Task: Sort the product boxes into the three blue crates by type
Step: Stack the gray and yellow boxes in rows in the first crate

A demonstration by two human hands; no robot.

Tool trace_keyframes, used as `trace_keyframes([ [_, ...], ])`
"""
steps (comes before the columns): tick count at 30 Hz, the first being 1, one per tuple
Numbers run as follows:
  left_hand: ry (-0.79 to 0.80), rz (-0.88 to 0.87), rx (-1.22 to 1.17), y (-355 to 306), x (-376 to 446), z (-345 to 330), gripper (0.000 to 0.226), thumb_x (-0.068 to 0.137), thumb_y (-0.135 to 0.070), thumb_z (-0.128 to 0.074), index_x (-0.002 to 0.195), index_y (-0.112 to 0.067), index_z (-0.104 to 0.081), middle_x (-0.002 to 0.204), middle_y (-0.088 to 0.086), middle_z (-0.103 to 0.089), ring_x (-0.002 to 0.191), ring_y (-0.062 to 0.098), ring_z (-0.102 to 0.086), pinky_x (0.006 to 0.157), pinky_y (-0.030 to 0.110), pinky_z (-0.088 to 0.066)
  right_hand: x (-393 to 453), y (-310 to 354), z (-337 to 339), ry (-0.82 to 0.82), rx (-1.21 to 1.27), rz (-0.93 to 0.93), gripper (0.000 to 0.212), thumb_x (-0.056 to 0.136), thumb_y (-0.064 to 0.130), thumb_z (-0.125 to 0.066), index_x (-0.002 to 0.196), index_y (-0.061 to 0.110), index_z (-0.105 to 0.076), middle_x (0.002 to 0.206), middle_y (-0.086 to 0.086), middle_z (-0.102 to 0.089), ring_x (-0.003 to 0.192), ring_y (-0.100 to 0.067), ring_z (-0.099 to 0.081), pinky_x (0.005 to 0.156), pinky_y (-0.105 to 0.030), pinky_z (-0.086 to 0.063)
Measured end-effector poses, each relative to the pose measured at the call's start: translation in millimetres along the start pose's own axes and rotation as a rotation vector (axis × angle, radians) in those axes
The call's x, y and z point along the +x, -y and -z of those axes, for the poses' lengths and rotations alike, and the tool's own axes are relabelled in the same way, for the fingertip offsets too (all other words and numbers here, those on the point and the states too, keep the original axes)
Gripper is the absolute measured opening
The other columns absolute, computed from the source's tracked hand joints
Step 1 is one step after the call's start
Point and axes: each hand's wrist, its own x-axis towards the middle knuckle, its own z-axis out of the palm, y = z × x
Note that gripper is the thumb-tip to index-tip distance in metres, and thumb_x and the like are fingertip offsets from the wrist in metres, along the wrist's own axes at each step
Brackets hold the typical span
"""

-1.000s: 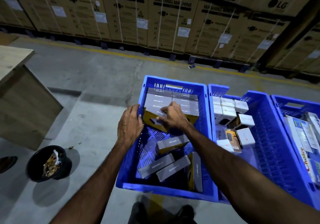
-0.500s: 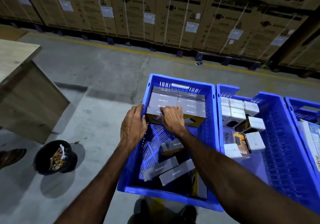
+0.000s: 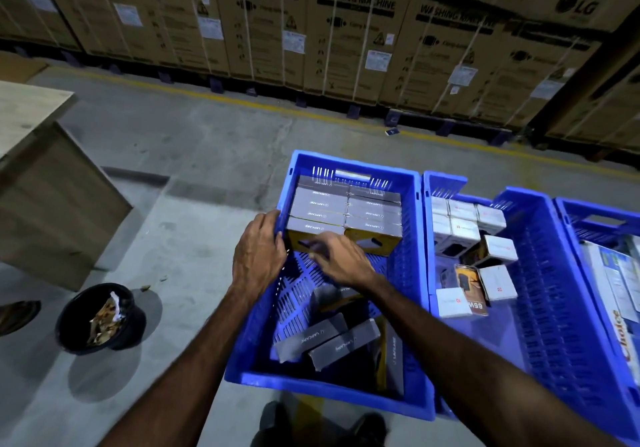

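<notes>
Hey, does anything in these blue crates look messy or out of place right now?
Yes. In the left crate, several grey boxes lie loose and skewed near the front, unlike the neat stack behind. In the middle crate, white boxes sit tilted.
</notes>
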Motion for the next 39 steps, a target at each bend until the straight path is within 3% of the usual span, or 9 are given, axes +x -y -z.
trace_keyframes([
  [6,0.011,-0.007,-0.003,-0.4,-0.3,1.8,0.045,0.093,-0.008,-0.060,0.138,-0.009,-0.056,0.126,0.015,-0.064,0.113,0.036,-0.063,0.095,0.047,-0.054,-50.6,-50.3,15.9,0.360,-0.260,-0.011,0.063,0.088,0.056,-0.068,0.145,0.034,-0.050,0.146,-0.001,-0.054,0.134,-0.024,-0.050,0.107,-0.043,-0.041],
  [13,0.028,-0.008,-0.016,0.7,-0.4,1.9,0.046,0.095,-0.016,-0.062,0.140,-0.011,-0.055,0.131,0.014,-0.063,0.117,0.036,-0.061,0.098,0.048,-0.054,-61.4,-58.3,29.3,0.319,-0.403,-0.105,0.057,0.088,0.068,-0.059,0.134,0.034,-0.057,0.135,-0.001,-0.059,0.127,-0.029,-0.056,0.101,-0.048,-0.045],
  [18,-0.098,-0.053,-0.008,4.6,-3.2,5.3,0.045,0.094,-0.030,-0.063,0.136,-0.015,-0.060,0.121,0.011,-0.066,0.111,0.034,-0.057,0.094,0.047,-0.051,-63.5,-45.3,49.9,0.222,-0.180,-0.139,0.052,0.076,0.078,-0.058,0.105,0.034,-0.058,0.115,0.001,-0.067,0.109,-0.028,-0.065,0.084,-0.045,-0.053],
  [22,-0.165,-0.135,-0.040,-10.8,-20.1,13.9,0.043,0.088,-0.034,-0.063,0.129,-0.020,-0.065,0.112,0.002,-0.071,0.103,0.031,-0.063,0.087,0.047,-0.051,-58.6,-50.1,90.5,0.306,0.122,-0.126,0.065,0.083,0.062,-0.068,0.130,0.017,-0.064,0.124,-0.003,-0.070,0.113,-0.025,-0.067,0.096,-0.048,-0.053],
  [25,0.048,-0.029,-0.397,-33.8,-28.4,18.5,0.047,0.084,-0.043,-0.072,0.128,-0.028,-0.065,0.101,-0.008,-0.075,0.092,0.014,-0.071,0.087,0.040,-0.057,-61.8,-46.6,119.2,0.373,0.267,-0.110,0.046,0.098,0.032,-0.069,0.138,0.010,-0.062,0.134,-0.007,-0.067,0.116,-0.014,-0.062,0.100,-0.027,-0.050],
  [27,0.224,0.030,-0.557,-47.7,-29.9,18.8,0.056,0.078,-0.046,-0.080,0.130,-0.032,-0.064,0.100,-0.006,-0.074,0.086,0.007,-0.071,0.083,0.032,-0.060,-62.3,-46.8,130.7,0.362,0.287,-0.067,0.047,0.099,0.023,-0.068,0.141,0.006,-0.058,0.135,-0.005,-0.065,0.119,-0.013,-0.061,0.095,-0.015,-0.048],
  [30,0.354,0.017,-0.518,-62.8,-28.9,15.0,0.068,0.071,-0.049,-0.087,0.133,-0.038,-0.063,0.107,-0.003,-0.073,0.090,0.011,-0.072,0.083,0.032,-0.061,-61.5,-50.9,136.3,0.337,0.345,-0.057,0.052,0.094,0.020,-0.075,0.142,0.008,-0.058,0.135,0.001,-0.065,0.118,-0.011,-0.064,0.097,-0.022,-0.051],
  [36,0.419,-0.146,-0.337,-93.8,-18.4,4.2,0.043,0.075,-0.031,-0.088,0.115,-0.023,-0.075,0.108,-0.011,-0.076,0.098,0.004,-0.070,0.091,0.035,-0.058,-74.3,-51.1,141.0,0.179,0.267,-0.017,0.054,0.086,0.016,-0.082,0.137,0.011,-0.065,0.125,0.018,-0.062,0.115,-0.003,-0.059,0.090,-0.004,-0.042],
  [39,0.385,-0.217,-0.240,-102.4,-6.8,-5.4,0.051,0.081,-0.025,-0.087,0.128,-0.013,-0.070,0.120,0.003,-0.071,0.110,0.018,-0.063,0.097,0.034,-0.051,-83.9,-67.5,137.9,-0.053,0.200,-0.049,0.059,0.084,0.024,-0.085,0.138,0.018,-0.064,0.121,0.004,-0.056,0.119,-0.020,-0.057,0.103,-0.024,-0.046],
])
